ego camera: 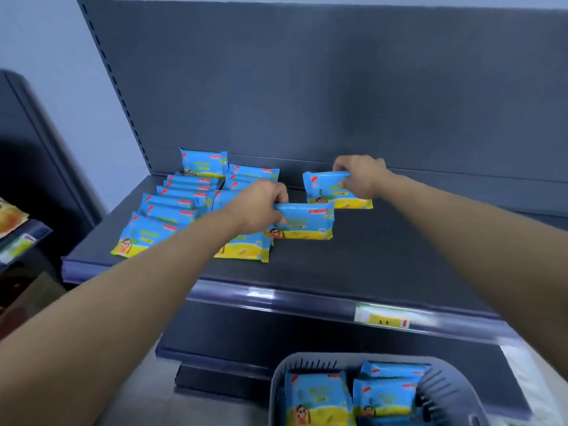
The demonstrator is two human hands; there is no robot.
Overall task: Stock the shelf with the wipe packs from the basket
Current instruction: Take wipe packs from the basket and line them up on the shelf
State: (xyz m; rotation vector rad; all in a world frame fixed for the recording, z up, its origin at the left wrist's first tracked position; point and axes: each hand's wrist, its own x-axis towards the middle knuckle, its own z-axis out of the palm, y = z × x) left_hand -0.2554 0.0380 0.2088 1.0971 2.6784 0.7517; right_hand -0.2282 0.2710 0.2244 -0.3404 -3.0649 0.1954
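Head view: both arms extend forward over the shelf [384,259]. The left hand [259,209] pinches one wipe pack [307,222] by its top edge. The right hand [364,176] grips a second pack [325,187] farther back. Spare packs [316,398] lie in the basket [307,359].

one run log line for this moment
left hand: grips front pack | right hand: grips rear pack | both at shelf | basket: packs inside
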